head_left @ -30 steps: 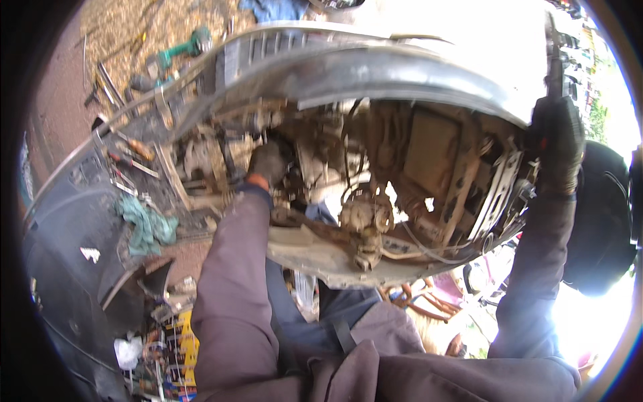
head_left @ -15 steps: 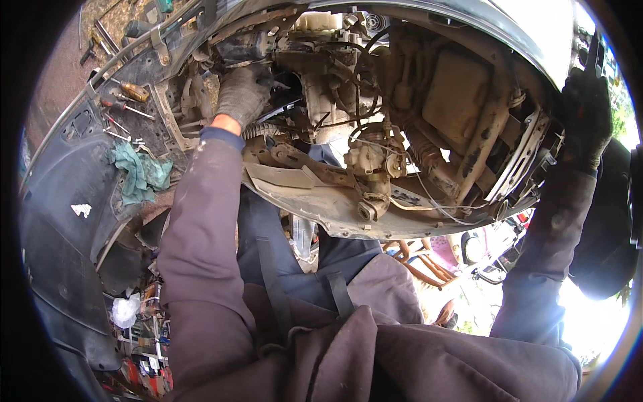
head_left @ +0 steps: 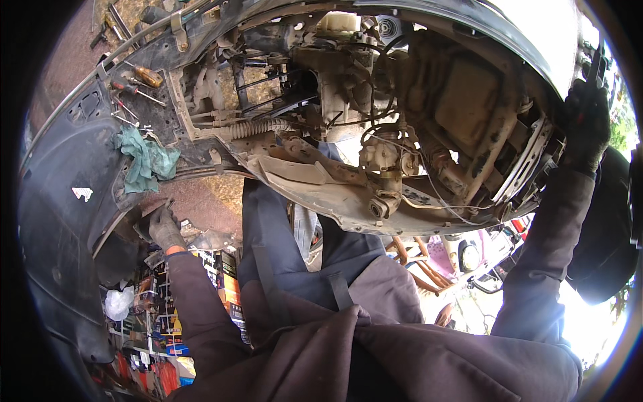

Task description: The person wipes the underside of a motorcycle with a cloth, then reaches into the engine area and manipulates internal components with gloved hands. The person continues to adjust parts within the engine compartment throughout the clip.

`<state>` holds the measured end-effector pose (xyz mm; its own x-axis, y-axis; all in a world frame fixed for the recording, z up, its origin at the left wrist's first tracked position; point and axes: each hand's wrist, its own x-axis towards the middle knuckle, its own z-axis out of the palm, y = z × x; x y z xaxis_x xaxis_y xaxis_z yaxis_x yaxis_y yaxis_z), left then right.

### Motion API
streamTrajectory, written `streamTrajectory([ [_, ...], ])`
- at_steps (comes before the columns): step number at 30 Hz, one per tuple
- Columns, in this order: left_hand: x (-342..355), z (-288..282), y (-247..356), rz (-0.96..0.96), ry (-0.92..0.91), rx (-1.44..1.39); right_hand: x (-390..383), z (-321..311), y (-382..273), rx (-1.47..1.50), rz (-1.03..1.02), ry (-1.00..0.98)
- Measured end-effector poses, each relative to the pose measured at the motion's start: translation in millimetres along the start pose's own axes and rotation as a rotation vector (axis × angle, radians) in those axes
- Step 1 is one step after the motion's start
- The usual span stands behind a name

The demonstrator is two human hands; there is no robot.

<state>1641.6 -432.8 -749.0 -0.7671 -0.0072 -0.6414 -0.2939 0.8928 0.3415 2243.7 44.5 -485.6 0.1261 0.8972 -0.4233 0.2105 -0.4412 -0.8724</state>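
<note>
My left hand [head_left: 165, 228], in a grey work glove, is at the left below the car's dark inner panel. Its fingers are bent beside a dark flat edge; what they hold, if anything, cannot be made out. At the far right, beside the bodywork, my right hand [head_left: 587, 127] wears a dark glove. Its fingers are closed at a narrow dark upright piece [head_left: 596, 67] whose kind is unclear. Between my arms lies the dusty engine bay, with a ribbed boot [head_left: 258, 128] and a hanging mechanical unit [head_left: 380, 159] with thin wires.
On the left panel lie a wooden-handled screwdriver [head_left: 147, 76], a red-handled screwdriver [head_left: 126, 86] and a green rag [head_left: 147, 161]. A crumpled white bag [head_left: 119, 303] and colourful boxes [head_left: 229, 291] are at lower left. The curved front panel [head_left: 315, 201] crosses before my legs.
My left hand has come out of the engine bay and moved down and left, past the rag. The bay where it was is now uncovered. My right hand has hardly moved.
</note>
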Motion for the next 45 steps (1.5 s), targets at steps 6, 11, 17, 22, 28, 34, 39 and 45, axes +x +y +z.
streamTrajectory([
  [6,18.4,-26.1,-72.3,-0.329,0.133,0.052,20.1,-26.9,6.2,0.114,-0.054,-0.113],
  [11,9.3,-21.7,-102.6,-0.356,0.125,0.034,9.8,-28.7,5.3,-0.039,-0.067,0.086],
  [17,0.9,-7.5,-112.3,-0.312,0.013,-0.027,39.3,-81.7,-4.3,-0.48,-0.081,-0.056],
  [22,-8.6,4.2,-100.2,-0.347,-0.039,-0.143,75.6,-158.1,2.8,-0.584,-0.126,0.017],
  [28,-8.2,-0.4,-107.0,-0.51,-0.027,-0.058,83.6,-162.6,1.4,0.131,0.22,-0.181],
  [34,-19.4,-6.7,-142.0,-0.521,0.075,-0.064,77.1,-123.5,-2.9,-1.38,-0.264,0.098],
  [39,-30.3,3.2,-152.9,-0.549,0.142,-0.062,79.1,-110.9,-5.2,-1.672,-0.507,0.101],
  [45,-54.2,13.9,-185.8,-0.501,0.043,-0.211,57.9,-82.0,-6.5,-1.375,-0.48,0.095],
])
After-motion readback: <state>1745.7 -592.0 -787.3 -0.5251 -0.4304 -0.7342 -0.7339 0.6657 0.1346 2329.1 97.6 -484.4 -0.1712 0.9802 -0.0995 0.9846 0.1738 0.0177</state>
